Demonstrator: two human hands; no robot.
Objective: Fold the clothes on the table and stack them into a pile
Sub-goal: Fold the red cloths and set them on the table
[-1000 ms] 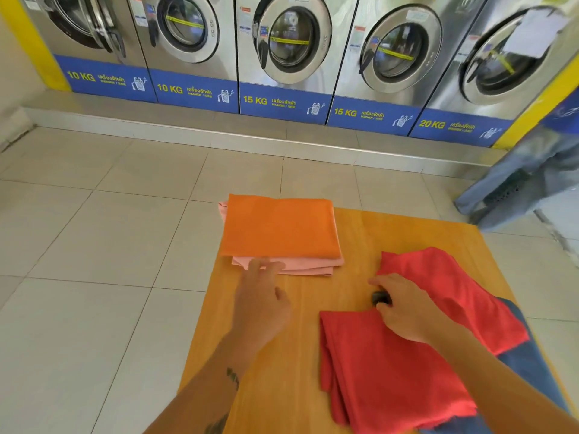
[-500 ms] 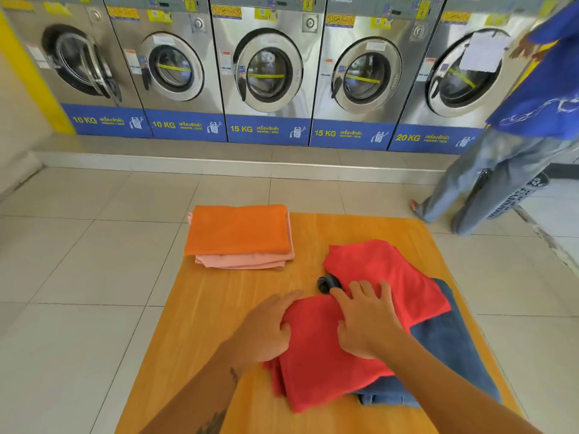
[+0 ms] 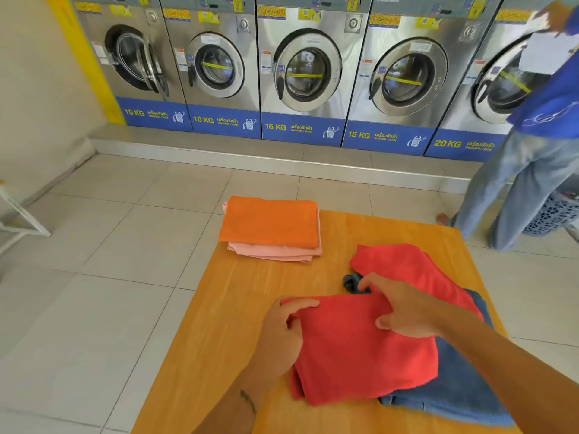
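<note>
I can't make out the small dark object [image 3: 350,281] half tucked under the red terry cloth [image 3: 363,349]; a blue denim garment [image 3: 460,386] lies mostly hidden beneath that cloth on the wooden table [image 3: 219,339]. My left hand [image 3: 279,333] pinches the cloth's left edge; my right hand [image 3: 404,308] lies on top, fingers loosely spread, gripping nothing. Two folded pieces sit stacked at the table's far left corner: an orange towel [image 3: 269,223] on a pink one [image 3: 275,253]. Five washing machines [image 3: 305,70] line the back, and a bystander [image 3: 532,170] is cut off at the right.

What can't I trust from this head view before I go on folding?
- Blue garment: mostly under the red cloth; its shape is hidden.
- Small dark item: partly behind the right hand, unidentifiable.
- Pink cloth: covered by the orange cloth.
- Table: near edge cut off by the frame.
</note>
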